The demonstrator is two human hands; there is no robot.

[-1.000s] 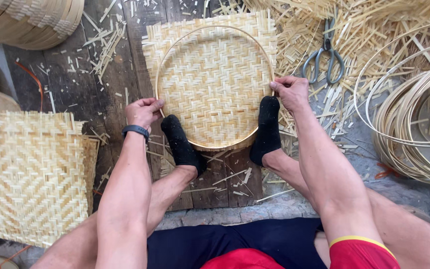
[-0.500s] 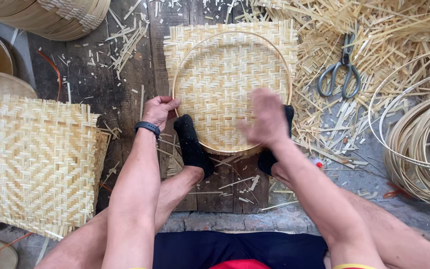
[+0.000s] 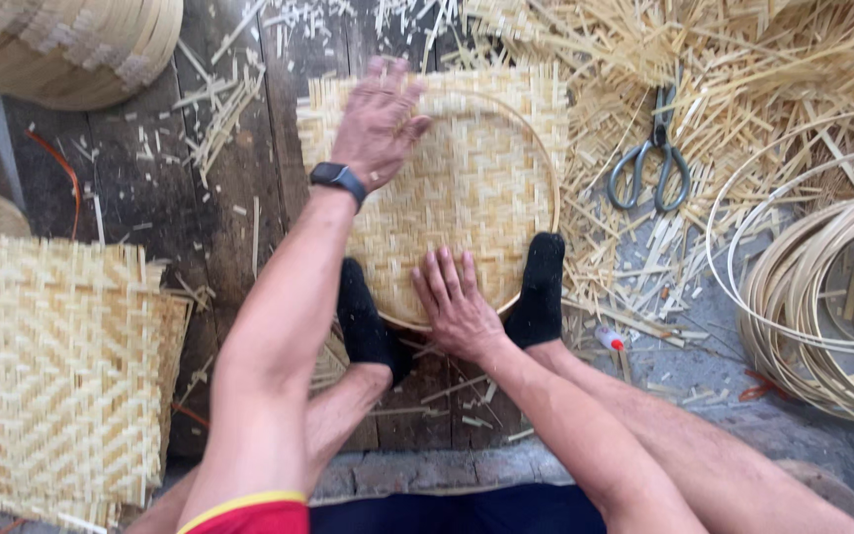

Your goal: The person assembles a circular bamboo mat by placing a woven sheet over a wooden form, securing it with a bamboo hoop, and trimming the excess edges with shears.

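Pressing the woven bamboo mat (image 3: 467,188) flat under its round hoop (image 3: 552,188) seems the step in hand. The mat lies on the plank floor (image 3: 150,198), roughly square with no clear long axis, pinned by two black-socked feet (image 3: 543,289). The left hand (image 3: 380,119) and right hand (image 3: 455,305) rest open-palmed on it, clamping nothing. The next move probably needs even pressure. Scissors (image 3: 650,158) lie beyond the right hand.

Scissors (image 3: 649,158) on bamboo scraps (image 3: 743,59), coiled strips (image 3: 822,297) nr right (woven mats (image 3: 51,366) left).
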